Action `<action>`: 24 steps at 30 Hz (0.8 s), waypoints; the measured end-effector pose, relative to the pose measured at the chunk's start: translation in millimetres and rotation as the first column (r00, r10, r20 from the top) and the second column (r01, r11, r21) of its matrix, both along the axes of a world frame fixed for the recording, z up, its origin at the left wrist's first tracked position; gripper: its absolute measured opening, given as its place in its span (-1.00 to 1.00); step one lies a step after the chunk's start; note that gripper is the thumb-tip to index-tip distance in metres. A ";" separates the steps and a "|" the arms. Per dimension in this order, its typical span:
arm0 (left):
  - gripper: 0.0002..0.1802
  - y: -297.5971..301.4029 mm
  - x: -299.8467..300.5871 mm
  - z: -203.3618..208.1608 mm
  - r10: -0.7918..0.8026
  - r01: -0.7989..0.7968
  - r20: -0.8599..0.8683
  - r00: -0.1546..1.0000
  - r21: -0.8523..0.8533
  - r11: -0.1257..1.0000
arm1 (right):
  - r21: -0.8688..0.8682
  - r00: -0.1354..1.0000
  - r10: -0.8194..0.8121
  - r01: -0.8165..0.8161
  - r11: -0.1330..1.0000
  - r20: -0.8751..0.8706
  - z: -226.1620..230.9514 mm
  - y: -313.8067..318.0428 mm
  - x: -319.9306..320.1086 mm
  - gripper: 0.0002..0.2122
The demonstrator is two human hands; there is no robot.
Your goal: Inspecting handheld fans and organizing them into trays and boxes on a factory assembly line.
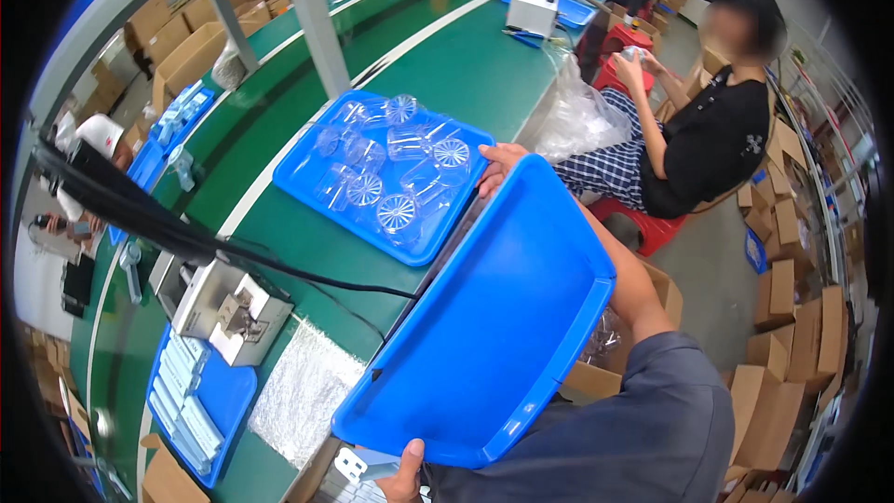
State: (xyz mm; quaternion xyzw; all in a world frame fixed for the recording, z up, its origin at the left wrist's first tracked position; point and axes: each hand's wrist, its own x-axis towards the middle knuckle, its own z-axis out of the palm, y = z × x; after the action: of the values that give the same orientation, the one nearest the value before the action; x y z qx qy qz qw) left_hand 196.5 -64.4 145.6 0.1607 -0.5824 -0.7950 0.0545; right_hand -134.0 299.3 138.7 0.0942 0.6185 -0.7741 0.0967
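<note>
A blue plastic tray (pixel 484 317) is tilted up in front of me, its inside bare. My left hand (pixel 405 478) is at its near lower edge, thumb against the rim. A light-blue plastic part (pixel 372 464) with a white, holed end lies right by that hand; whether it is held I cannot tell. Behind the raised tray passes my right forearm. My right hand (pixel 501 166) has its fingers closed at the corner of a second blue tray (pixel 296 166), and the raised tray partly hides it. Several clear plastic cups (pixel 398 212) with ribbed round bases lie in that second tray.
A blue tray (pixel 233 410) of light-blue parts stands beside a white device (pixel 244 312) and bubble wrap (pixel 307 387) on the green table. A black cable (pixel 317 281) crosses it. A person (pixel 717 112) sits at right, near cardboard boxes (pixel 773 391).
</note>
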 end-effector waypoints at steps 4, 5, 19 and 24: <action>-0.15 -7.7 9.3 -13.7 -0.048 0.048 0.005 0.999 -0.026 0.999 | 0.112 0.963 -0.188 0.212 0.971 -0.194 -8.3 36.4 -0.1 -0.80; -0.31 -9.0 11.4 -15.7 -0.095 0.095 0.009 0.995 -0.112 0.989 | 0.228 0.912 -0.219 0.308 0.924 -0.346 -7.9 48.7 2.1 -0.82; -0.09 9.9 -12.7 2.1 -0.186 0.193 0.147 0.971 -0.030 0.981 | 0.155 0.788 -0.556 0.604 0.782 -0.265 -2.1 188.7 -117.1 -0.81; -0.16 17.3 -13.7 11.2 -0.227 0.256 0.340 0.913 -0.042 0.966 | 0.117 0.775 -0.596 0.625 0.772 -0.209 -7.3 221.5 -177.2 -0.82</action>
State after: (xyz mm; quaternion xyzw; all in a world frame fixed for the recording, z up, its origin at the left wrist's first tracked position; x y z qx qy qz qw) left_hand 182.9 -47.2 156.8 0.2165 -0.6322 -0.7313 -0.1362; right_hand -311.2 520.8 131.4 0.2363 0.6271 -0.7091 -0.2193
